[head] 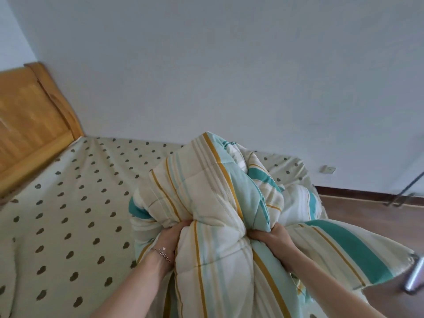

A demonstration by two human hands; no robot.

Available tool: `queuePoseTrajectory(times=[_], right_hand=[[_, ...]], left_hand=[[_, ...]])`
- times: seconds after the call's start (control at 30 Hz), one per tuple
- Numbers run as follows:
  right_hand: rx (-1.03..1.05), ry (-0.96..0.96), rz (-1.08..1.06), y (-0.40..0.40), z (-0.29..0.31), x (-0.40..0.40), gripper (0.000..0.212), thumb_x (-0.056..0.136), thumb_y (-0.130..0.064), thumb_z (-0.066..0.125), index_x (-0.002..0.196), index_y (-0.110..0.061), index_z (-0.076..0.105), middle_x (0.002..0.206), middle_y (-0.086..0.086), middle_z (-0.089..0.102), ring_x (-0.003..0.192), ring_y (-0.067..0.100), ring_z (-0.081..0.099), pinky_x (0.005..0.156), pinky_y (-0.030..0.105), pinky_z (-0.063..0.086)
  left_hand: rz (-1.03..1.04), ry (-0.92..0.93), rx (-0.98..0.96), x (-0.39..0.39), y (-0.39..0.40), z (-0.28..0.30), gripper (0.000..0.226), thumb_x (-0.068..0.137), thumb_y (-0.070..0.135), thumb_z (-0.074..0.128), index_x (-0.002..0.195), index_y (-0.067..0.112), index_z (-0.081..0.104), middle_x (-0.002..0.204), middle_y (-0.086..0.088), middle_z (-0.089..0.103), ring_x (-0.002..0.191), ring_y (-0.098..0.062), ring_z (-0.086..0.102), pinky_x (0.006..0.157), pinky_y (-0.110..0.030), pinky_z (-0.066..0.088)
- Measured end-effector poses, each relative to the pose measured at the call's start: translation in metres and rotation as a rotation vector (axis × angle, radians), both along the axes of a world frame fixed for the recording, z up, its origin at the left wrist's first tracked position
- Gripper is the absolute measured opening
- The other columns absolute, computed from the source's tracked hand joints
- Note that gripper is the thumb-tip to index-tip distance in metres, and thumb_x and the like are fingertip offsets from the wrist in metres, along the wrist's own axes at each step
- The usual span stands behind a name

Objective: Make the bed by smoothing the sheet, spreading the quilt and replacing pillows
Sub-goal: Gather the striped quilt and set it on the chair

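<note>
1. The left hand [175, 235] grips a bunched fold of the striped quilt [220, 203], fingers curled into the fabric.
2. The right hand [273, 237] clutches the quilt just beside it.
3. The quilt is held up in a heap above the dotted sheet [68, 203], near the foot end.
4. A wooden headboard [29, 115] stands at far left.

No legible text, label, brand, number or sign appears in the head view. The quilt [220, 203] and sheet [68, 203] carry printed patterns only.
</note>
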State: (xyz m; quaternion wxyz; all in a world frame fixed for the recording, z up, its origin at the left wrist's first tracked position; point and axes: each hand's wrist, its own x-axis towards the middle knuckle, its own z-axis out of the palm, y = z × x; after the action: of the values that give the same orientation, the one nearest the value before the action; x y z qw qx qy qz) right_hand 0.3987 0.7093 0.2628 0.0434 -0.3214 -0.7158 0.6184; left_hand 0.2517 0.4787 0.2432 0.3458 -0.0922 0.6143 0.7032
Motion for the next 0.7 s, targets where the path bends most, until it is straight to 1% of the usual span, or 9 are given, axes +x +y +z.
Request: queuePoseTrajectory(times=[0.1,0.2,0.27,0.37,0.4,0.47,0.5,0.6,0.7], right_hand=[[0.050,0.049,-0.045,-0.001,0.043,0.013,0.019,0.074,-0.014,0.082,0.092,-0.017,0.074,0.082,0.003,0.076,0.081,0.021,0.073,0.076,0.037,0.059],[0.115,0.114,-0.113,-0.005,0.080,0.025,0.019,0.074,-0.012,0.082,0.088,-0.021,0.073,0.078,-0.003,0.076,0.080,0.017,0.071,0.066,0.024,0.055],[0.140,0.144,-0.160,-0.009,0.103,0.035,0.020,0.074,-0.013,0.082,0.086,-0.024,0.071,0.077,-0.005,0.075,0.079,0.013,0.070,0.061,0.020,0.051],[0.160,0.169,-0.230,-0.014,0.131,0.055,0.023,0.073,-0.016,0.083,0.089,-0.027,0.069,0.084,-0.004,0.074,0.079,0.012,0.069,0.061,0.019,0.051],[0.171,0.180,-0.242,-0.014,0.138,0.058,0.025,0.073,-0.017,0.084,0.091,-0.027,0.069,0.087,-0.003,0.074,0.081,0.012,0.069,0.063,0.020,0.051],[0.195,0.202,-0.293,-0.013,0.150,0.076,0.027,0.072,-0.018,0.085,0.092,-0.027,0.069,0.092,-0.002,0.074,0.085,0.014,0.069,0.067,0.021,0.052],[0.205,0.213,-0.301,-0.013,0.156,0.079,0.027,0.072,-0.018,0.085,0.091,-0.028,0.069,0.093,-0.001,0.074,0.085,0.014,0.069,0.066,0.020,0.052],[0.220,0.240,-0.344,-0.009,0.170,0.104,0.028,0.073,-0.018,0.084,0.092,-0.028,0.067,0.093,-0.003,0.073,0.083,0.010,0.067,0.063,0.017,0.049],[0.229,0.261,-0.388,0.001,0.181,0.136,0.030,0.073,-0.019,0.084,0.096,-0.027,0.066,0.092,-0.007,0.071,0.083,0.008,0.065,0.062,0.015,0.047]], left_hand=[[-0.067,0.085,0.010,-0.002,0.007,0.037,0.020,0.085,0.030,0.071,0.100,0.017,0.069,0.108,-0.009,0.069,0.108,-0.027,0.061,0.101,-0.044,0.046],[-0.107,0.135,0.047,-0.001,0.015,0.071,0.024,0.086,0.030,0.070,0.101,0.012,0.066,0.104,-0.012,0.067,0.102,-0.029,0.062,0.092,-0.043,0.050],[-0.147,0.146,0.070,-0.001,0.021,0.092,0.048,0.072,0.040,0.080,0.107,0.011,0.064,0.108,-0.012,0.066,0.108,-0.031,0.061,0.094,-0.044,0.049],[-0.177,0.121,0.151,0.000,0.032,0.112,0.111,0.026,0.053,0.094,0.125,0.017,0.060,0.120,-0.006,0.066,0.112,-0.030,0.060,0.103,-0.046,0.044],[-0.183,0.105,0.175,0.000,0.036,0.117,0.115,0.027,0.053,0.094,0.129,0.015,0.057,0.122,-0.008,0.065,0.113,-0.031,0.059,0.103,-0.047,0.044],[-0.264,0.128,0.187,0.014,0.043,0.136,0.094,0.053,0.050,0.089,0.130,0.010,0.055,0.124,-0.012,0.062,0.117,-0.034,0.058,0.102,-0.047,0.045],[-0.265,0.134,0.203,0.012,0.046,0.140,0.094,0.055,0.050,0.089,0.132,0.011,0.054,0.126,-0.011,0.061,0.118,-0.034,0.058,0.102,-0.046,0.045],[-0.317,0.131,0.223,-0.003,0.075,0.127,0.125,0.027,0.055,0.095,0.138,0.021,0.049,0.132,-0.005,0.060,0.116,-0.027,0.058,0.104,-0.044,0.043],[-0.379,0.178,0.221,0.026,0.092,0.145,0.106,0.047,0.057,0.091,0.137,0.020,0.051,0.130,-0.006,0.062,0.115,-0.028,0.060,0.102,-0.045,0.046]])
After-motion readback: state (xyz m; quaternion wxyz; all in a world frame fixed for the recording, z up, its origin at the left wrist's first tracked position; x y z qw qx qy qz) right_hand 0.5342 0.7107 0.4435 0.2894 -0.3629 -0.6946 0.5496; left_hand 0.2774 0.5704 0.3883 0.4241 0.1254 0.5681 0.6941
